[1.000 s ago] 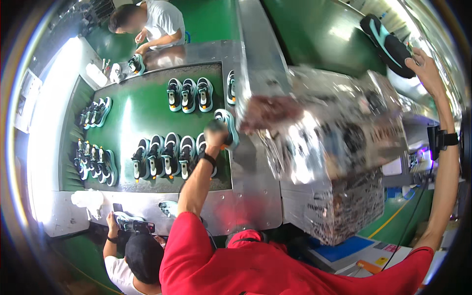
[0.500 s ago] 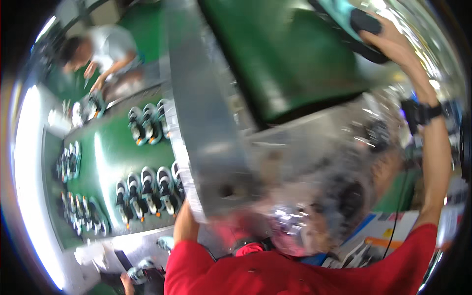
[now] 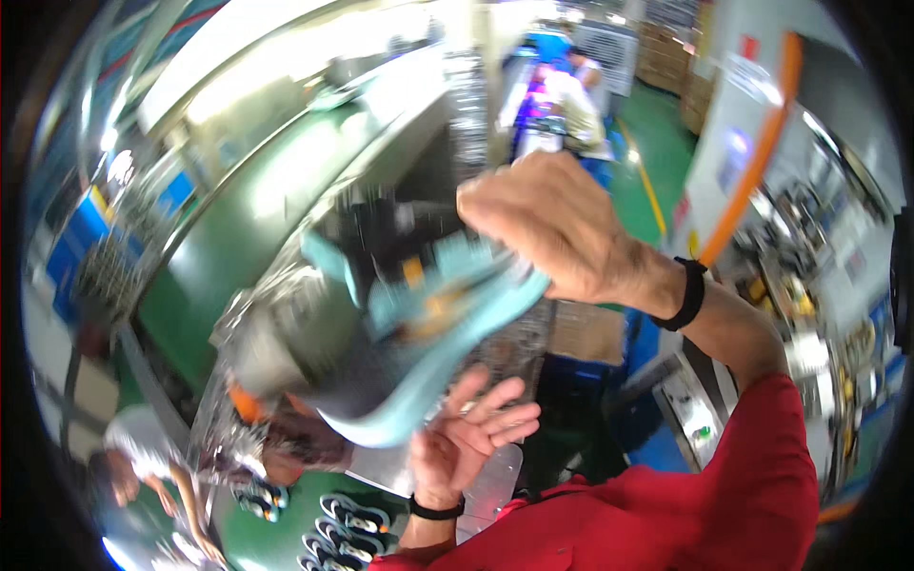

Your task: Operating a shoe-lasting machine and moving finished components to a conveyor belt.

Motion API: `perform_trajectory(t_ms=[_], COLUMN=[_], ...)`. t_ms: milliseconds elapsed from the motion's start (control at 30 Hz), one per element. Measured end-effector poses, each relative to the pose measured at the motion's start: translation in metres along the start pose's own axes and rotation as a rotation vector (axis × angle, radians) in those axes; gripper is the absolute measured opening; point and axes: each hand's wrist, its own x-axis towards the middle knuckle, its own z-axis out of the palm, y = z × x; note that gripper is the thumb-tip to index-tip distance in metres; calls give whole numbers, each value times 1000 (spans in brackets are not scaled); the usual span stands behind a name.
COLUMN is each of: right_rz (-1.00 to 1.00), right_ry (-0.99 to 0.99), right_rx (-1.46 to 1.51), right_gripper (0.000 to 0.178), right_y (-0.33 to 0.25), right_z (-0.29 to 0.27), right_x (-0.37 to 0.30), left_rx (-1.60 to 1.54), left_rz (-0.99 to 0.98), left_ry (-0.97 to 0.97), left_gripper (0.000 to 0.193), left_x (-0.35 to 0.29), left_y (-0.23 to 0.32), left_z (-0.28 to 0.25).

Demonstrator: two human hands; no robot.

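Note:
A teal and black sneaker point(image 3: 433, 328), smeared by motion, is raised in front of me with its sole edge turned toward my body. My right hand point(image 3: 562, 224) has its fingers closed on the end of the shoe at the right. Below the sole, my left hand point(image 3: 466, 433) is palm up with its fingers spread. Whether its fingertips touch the shoe, I cannot tell. A dark wristband shows on each of my wrists.
Green conveyor surface point(image 3: 214, 276) runs along the left behind metal edging. Several sneakers point(image 3: 347, 528) stand in rows at the lower left, near a person point(image 3: 148, 457) in a light shirt. A cardboard box point(image 3: 587, 332) lies beyond my hands. An orange post point(image 3: 762, 152) rises at right.
My view has swung round. The sneaker in my right hand has come from the upper right to the middle. My left hand, mostly hidden before, now shows spread beneath it.

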Motion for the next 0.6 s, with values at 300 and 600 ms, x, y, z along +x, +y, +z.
perform_trajectory(t_ms=[300,600], right_rz=[984,2030], right_ry=[-617,525], right_rx=[-242,-319], right_gripper=[77,75], right_y=[-115,-269], right_z=[-255,-443], right_x=[-165,-286], left_rx=[-76,850], left_rz=[-563,-425], left_ry=[-183,-280], left_gripper=[98,61], left_x=[96,98], left_y=[-189,-461], left_z=[39,151])
